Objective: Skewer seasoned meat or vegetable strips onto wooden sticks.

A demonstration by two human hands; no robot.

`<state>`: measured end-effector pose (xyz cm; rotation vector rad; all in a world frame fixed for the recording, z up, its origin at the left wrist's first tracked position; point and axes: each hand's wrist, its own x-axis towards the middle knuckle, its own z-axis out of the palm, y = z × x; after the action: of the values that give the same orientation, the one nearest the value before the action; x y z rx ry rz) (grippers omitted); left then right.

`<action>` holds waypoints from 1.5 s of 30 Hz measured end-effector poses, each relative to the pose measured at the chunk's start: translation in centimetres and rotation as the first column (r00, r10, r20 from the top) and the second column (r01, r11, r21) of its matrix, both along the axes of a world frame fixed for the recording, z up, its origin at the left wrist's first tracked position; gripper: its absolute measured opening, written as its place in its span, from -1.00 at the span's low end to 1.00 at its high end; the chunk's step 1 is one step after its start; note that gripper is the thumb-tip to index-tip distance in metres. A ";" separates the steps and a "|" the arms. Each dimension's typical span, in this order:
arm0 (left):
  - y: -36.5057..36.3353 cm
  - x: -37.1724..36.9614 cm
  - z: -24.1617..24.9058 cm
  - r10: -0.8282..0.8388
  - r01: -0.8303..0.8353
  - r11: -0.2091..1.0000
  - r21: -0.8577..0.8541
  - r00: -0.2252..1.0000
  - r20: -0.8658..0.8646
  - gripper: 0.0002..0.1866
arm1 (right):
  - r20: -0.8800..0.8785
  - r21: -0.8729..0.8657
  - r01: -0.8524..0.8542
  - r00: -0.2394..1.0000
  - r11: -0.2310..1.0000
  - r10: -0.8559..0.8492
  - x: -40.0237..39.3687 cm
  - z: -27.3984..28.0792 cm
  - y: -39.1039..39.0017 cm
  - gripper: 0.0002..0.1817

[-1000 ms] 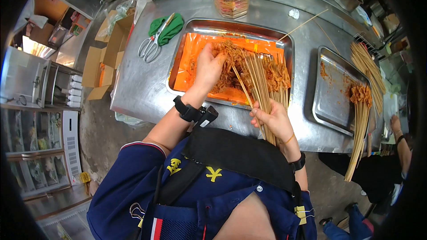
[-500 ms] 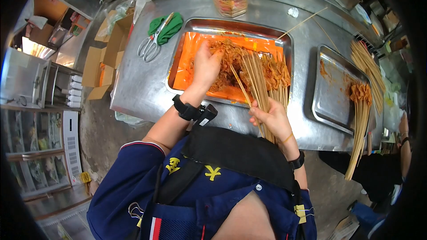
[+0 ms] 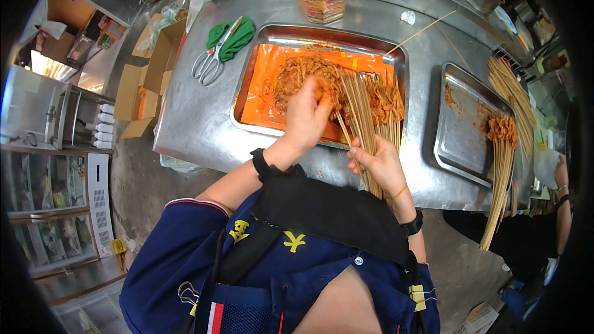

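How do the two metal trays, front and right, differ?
The front tray looks larger than the right tray. The front tray holds an orange sheet and heaped food; the right tray is mostly bare, with one bundle of skewers overhanging its edge. Both are metal with rounded corners.

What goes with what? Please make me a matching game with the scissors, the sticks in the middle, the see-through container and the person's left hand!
Things:
1. scissors
2. middle bundle of sticks
3. see-through container
4. left hand

Places:
A. just beyond the far edge of the big tray
B. over the big tray, with fingertips at the saucy food
C. lying partly on the green cloth
D. held in the right hand

Right pairs: 1-C, 2-D, 3-A, 4-B.
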<state>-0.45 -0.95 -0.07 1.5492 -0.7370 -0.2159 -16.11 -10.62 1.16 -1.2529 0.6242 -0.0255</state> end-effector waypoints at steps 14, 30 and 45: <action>-0.3 4.6 -0.4 -0.207 0.094 0.977 -0.190 0.615 -0.761 -0.83 | 0.009 0.021 -0.021 1.000 1.000 0.021 -0.1 0.1 -0.1 -0.88; 0.3 4.0 -0.3 -0.255 0.150 0.967 -0.206 0.573 -0.779 -0.79 | 0.030 0.057 0.012 0.999 0.998 -0.014 -0.4 0.3 -0.2 -0.86; -0.9 0.7 -1.3 -0.067 -0.005 0.969 -0.248 0.957 -0.281 -0.88 | 0.021 0.036 0.024 0.999 0.999 -0.025 -0.3 0.1 -0.2 -0.87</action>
<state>0.30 -1.86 -1.36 1.2368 -0.5360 -0.3524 -16.37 -10.78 1.23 -1.2091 0.6193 -0.0476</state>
